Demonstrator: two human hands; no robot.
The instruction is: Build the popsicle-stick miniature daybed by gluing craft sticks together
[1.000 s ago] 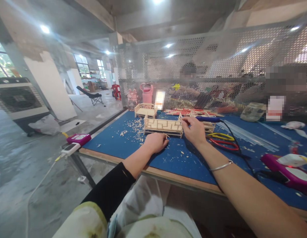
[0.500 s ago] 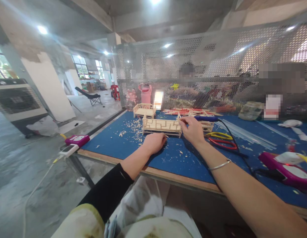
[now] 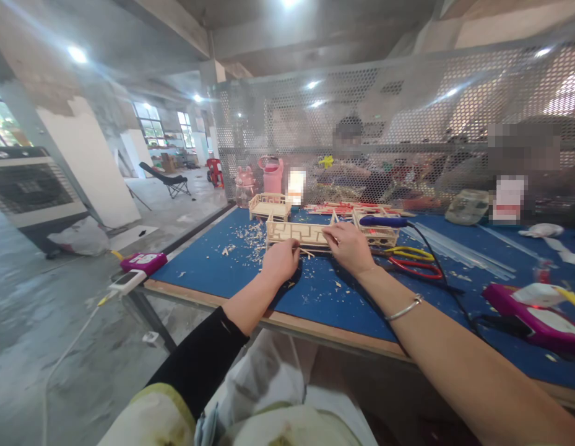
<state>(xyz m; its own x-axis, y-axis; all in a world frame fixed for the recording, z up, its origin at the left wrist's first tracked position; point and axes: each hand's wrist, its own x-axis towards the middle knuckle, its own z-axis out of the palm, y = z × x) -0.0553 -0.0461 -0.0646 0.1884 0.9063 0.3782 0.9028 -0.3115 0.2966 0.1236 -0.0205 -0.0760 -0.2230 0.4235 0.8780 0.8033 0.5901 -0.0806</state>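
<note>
A small wooden model bed or bench with lattice railings (image 3: 287, 232) stands on the blue tabletop in front of me. My left hand (image 3: 281, 262) is closed in a pinch at its near side, on a thin wooden stick (image 3: 307, 253) whose end sticks out to the right. My right hand (image 3: 351, 248) has its fingertips pinched together at the model's front railing, towards its right end. Whatever lies between those fingertips is too small to make out. Behind my right hand, a blue-handled corded tool (image 3: 384, 221) rests across another wooden model (image 3: 377, 236).
A similar wooden model (image 3: 270, 207) stands further back, beside wood shavings (image 3: 250, 238). Red-tipped sticks (image 3: 347, 207) lie behind. To the right are yellow and red tool handles (image 3: 415, 263), clear rods (image 3: 458, 248) and a magenta device (image 3: 538, 319). People sit beyond a perforated screen (image 3: 287, 124).
My left hand has moved up and slightly left, nearer the model, and its stick now shows more clearly. My right hand has shifted left along the front railing.
</note>
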